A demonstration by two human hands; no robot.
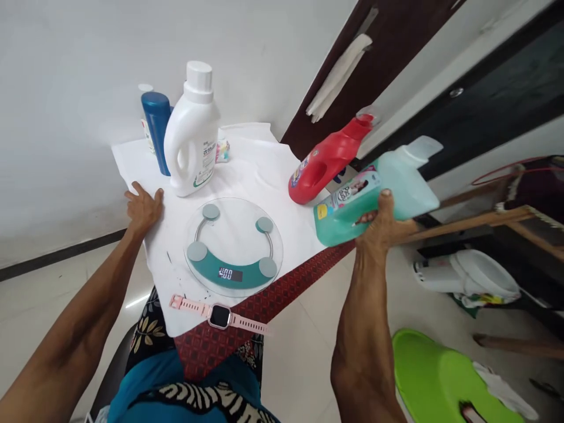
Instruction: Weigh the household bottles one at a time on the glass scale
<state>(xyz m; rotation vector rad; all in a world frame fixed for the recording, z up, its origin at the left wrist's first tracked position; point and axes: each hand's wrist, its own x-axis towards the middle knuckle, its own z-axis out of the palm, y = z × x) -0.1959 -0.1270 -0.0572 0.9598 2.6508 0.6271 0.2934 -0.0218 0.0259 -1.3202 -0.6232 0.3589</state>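
Observation:
My right hand [379,226] is closed around the handle of a green liquid detergent bottle [348,202] at the table's right edge. Whether its base touches the cloth I cannot tell. Just left of it stands a red bottle [328,158]. My left hand [145,205] lies on the left edge of the white cloth [247,176], fingers spread, holding nothing. A round glass scale [233,235] with a lit display sits between my hands, nothing on it. Behind it is a white jug-shaped bottle [194,135], close to a blue bottle [156,126].
A pink-strapped smartwatch [220,316] lies at the table's near edge, over a red patterned cloth [282,294]. A small colourful packet [222,150] is behind the white bottle. On the floor at right are a white bucket [476,273] and a green tub [434,376].

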